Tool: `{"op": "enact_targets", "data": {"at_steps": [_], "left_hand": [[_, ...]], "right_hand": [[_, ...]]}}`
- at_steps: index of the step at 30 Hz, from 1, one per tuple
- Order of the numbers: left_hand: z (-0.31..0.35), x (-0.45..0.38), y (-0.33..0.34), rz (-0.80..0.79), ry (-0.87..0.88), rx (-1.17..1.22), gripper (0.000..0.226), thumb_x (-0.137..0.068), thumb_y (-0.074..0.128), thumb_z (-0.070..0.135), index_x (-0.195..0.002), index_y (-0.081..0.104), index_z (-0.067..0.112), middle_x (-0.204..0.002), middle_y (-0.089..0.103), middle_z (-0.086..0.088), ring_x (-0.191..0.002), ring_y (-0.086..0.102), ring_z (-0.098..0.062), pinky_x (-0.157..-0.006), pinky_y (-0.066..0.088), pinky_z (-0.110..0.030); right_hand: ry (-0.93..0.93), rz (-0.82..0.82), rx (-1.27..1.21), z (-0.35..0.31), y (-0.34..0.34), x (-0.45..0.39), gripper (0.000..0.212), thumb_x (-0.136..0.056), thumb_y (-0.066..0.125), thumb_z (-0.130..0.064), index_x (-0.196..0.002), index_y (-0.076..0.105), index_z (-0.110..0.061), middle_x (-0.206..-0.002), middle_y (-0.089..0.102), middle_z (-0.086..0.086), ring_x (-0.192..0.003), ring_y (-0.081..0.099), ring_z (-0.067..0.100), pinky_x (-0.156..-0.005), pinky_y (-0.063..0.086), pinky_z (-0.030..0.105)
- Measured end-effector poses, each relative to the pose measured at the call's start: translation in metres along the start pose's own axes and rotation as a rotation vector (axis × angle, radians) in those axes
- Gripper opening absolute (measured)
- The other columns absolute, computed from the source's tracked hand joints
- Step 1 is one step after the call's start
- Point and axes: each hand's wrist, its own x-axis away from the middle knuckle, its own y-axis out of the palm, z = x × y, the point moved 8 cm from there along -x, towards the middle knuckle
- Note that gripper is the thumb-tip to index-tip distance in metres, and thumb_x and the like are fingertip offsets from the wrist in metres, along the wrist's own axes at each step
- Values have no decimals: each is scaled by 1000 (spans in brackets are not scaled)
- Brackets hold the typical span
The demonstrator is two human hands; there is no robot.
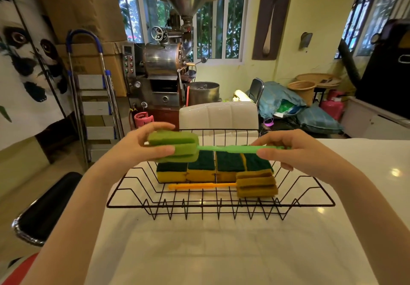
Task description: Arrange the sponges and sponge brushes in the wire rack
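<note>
A black wire rack (221, 205) stands on the white table (210, 251). Inside it, several yellow sponges with dark green tops (200, 168) stand in a row at the back. In front of them lies an orange sponge brush (255, 185), its foam head to the right and its handle pointing left. Above the rack I hold a green sponge brush (175, 146) level. My left hand (142, 147) pinches its foam head and my right hand (295, 149) grips the end of its thin handle.
A white padded chair back (218, 115) stands just behind the rack. A black stool seat (46, 209) is at the table's left edge. A step ladder (93, 98), cardboard boxes and a metal roasting machine (170, 58) fill the room behind.
</note>
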Motion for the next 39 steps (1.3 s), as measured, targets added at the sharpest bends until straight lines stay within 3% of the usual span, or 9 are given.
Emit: {"op": "enact_targets", "data": {"at_steps": [2,5,9,12,16,21,24,32,39], "left_hand": [[-6,1,10,-115,-52,-150,68,-35,76,65,-98,59,48,-110,55,11,-96,59,-11,-67,51,-19],[-20,-1,25,-238,-113,-367,45,-61,75,41,-100,54,47,-110,54,14,-100,55,-10,-74,48,-19],[-28,-6,36,-281,-115,-572,43,-69,74,33,-102,49,45,-103,51,20,-97,49,-5,-76,42,-17],[-32,-8,40,-298,-121,-655,43,-71,73,29,-103,49,43,-100,50,21,-94,48,-4,-75,41,-16],[-37,-7,45,-346,-156,-793,47,-72,73,31,-113,50,36,-106,51,13,-98,47,-9,-74,39,-16],[-42,-4,55,-412,-202,-877,49,-72,72,29,-116,51,31,-105,49,11,-98,46,-10,-70,39,-14],[-45,-4,57,-426,-228,-909,47,-73,71,28,-116,52,31,-105,49,9,-97,48,-13,-77,42,-21],[-52,-4,63,-469,-271,-964,45,-77,67,26,-119,50,28,-105,46,5,-96,45,-13,-81,40,-24],[-54,0,60,-535,-324,-824,45,-80,64,30,-122,47,28,-116,50,5,-102,46,-10,-76,39,-14]], "right_hand": [[30,-73,30,9,5,-2,13,-84,60,-22,-93,67,-28,-67,55,-5,-46,46,-1,-47,36,12],[69,-168,71,20,16,-6,13,-85,60,-18,-90,66,-27,-64,57,-6,-43,47,-3,-44,36,10],[116,-262,123,28,30,-9,15,-85,58,-12,-86,66,-25,-67,68,-6,-51,58,-5,-45,38,4],[96,-308,294,32,41,-11,15,-83,60,-17,-85,66,-31,-83,72,-2,-74,64,7,-62,48,13],[60,-376,376,36,59,-14,26,-79,66,-15,-73,59,-38,-73,64,-20,-70,62,-2,-69,49,15],[23,-453,461,43,77,-15,31,-81,63,-8,-67,59,-35,-79,68,-11,-73,62,-2,-72,47,13],[36,-490,391,42,82,-13,11,-86,59,-20,-83,68,-26,-85,66,-12,-78,60,-1,-77,48,17],[181,-514,250,47,86,-11,35,-95,39,-36,-109,64,-15,-104,68,1,-90,61,9,-82,48,22],[173,-535,268,42,75,-8,31,-92,42,-40,-107,63,-22,-100,68,-6,-94,63,9,-85,47,23]]}}
